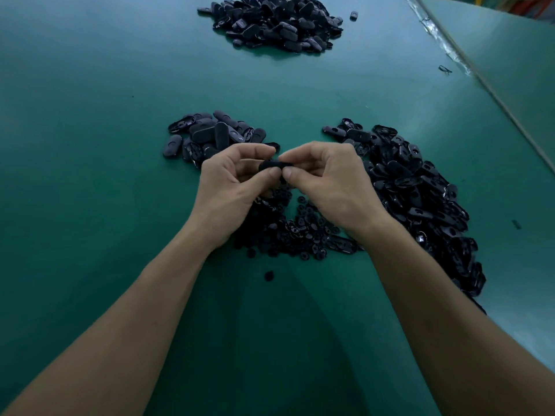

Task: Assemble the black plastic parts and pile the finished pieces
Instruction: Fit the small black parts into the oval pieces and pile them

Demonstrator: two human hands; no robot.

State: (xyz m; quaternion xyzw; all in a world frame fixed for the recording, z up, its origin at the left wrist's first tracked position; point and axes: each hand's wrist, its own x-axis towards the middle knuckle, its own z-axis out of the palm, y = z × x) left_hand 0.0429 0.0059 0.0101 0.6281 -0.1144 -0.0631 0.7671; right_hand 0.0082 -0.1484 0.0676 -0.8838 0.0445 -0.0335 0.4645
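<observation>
The black oval piece (274,167) was pinched between both hands above the middle of the tabletop (90,115), its long axis running left to right. The left hand (231,187) nipped one end between thumb and fingers, the right hand (327,181) the other. Just beyond the left hand lay a small pile (210,136) of closed ovals, probably the finished ones. Open shells (420,190) were heaped to the right, and round parts (294,232) lay beneath the hands.

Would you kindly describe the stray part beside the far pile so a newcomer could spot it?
On the green table, look to the far end for the far pile of black oval parts. Just off its right edge lies one small oval part, the only one there not touching the heap.
</observation>
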